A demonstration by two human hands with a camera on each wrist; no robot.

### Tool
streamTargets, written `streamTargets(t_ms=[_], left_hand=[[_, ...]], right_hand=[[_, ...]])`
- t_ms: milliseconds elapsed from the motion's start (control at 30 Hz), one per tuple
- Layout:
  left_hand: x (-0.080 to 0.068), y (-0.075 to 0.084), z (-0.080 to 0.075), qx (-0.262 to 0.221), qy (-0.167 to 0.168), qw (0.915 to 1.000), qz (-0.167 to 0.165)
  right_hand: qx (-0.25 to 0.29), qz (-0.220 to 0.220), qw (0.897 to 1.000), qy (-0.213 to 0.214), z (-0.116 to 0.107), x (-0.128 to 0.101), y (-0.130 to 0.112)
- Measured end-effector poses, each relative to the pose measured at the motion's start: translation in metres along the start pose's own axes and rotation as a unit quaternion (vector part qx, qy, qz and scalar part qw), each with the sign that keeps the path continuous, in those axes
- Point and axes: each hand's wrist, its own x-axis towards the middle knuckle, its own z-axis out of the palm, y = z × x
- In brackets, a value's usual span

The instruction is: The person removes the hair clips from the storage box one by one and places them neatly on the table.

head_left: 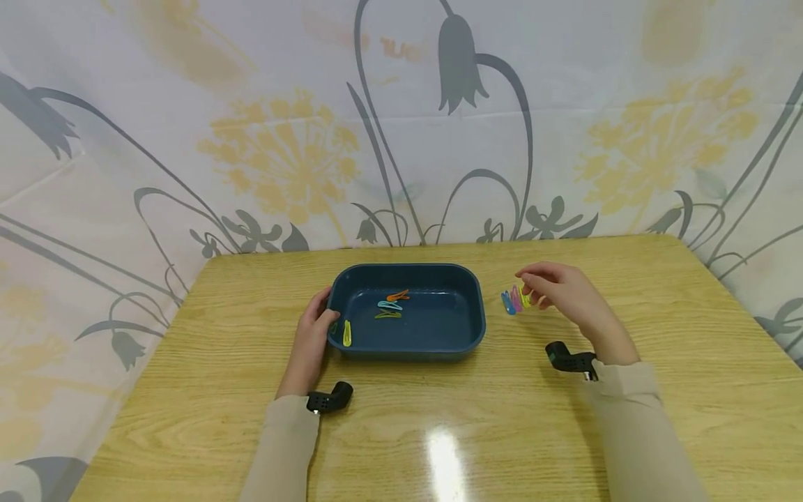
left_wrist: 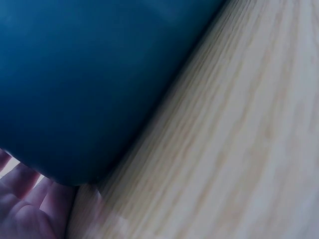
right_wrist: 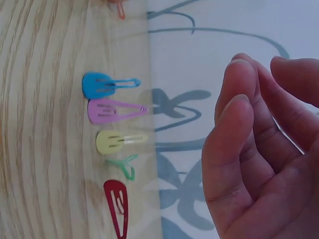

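My left hand [head_left: 310,339] grips the left end of a dark blue tray [head_left: 408,354], thumb over the rim and fingers along the outer wall. Orange [head_left: 398,295], light blue [head_left: 390,305], olive [head_left: 387,314] and yellow [head_left: 347,333] snap hair clips lie inside. To the tray's right, my right hand [head_left: 564,293] hovers with loosely bent fingers and nothing visible between them. Beneath and beside it, blue [right_wrist: 98,85], pink [right_wrist: 112,111], yellow [right_wrist: 109,142], green [right_wrist: 128,169] and red [right_wrist: 116,199] hair clips lie in a row. In the head view the right hand hides some of these.
The wooden table [head_left: 502,432] carries everything. A floral cloth [head_left: 401,139] hangs behind its far edge. An orange clip [right_wrist: 120,10] shows at the top of the right wrist view, partly cut off. Each wrist wears a black camera mount [head_left: 567,359].
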Motion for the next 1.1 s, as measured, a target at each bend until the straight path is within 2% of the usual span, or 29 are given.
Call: streamTargets(t_ms=[400, 600, 733, 933, 1100], left_hand=[[0.004, -0.001, -0.004, 0.015, 0.005, 0.9998, 0.01], [0.005, -0.001, -0.005, 0.011, 0.007, 0.9995, 0.027], [0.004, -0.001, -0.005, 0.001, 0.01, 0.9995, 0.03], [0.001, -0.003, -0.001, -0.019, 0.01, 0.9994, 0.029], [0.002, -0.005, 0.002, -0.015, 0.013, 0.9992, 0.035]], right_hand=[[0.003, -0.031, 0.998, -0.047, 0.015, 0.003, -0.02], [-0.003, -0.038, 0.997, -0.069, 0.022, 0.003, -0.028], [-0.002, -0.058, 0.995, -0.087, 0.027, 0.004, -0.034], [-0.018, -0.077, 0.991, -0.111, 0.032, 0.007, -0.042], [-0.037, -0.077, 0.988, -0.127, 0.036, 0.01, -0.052]])
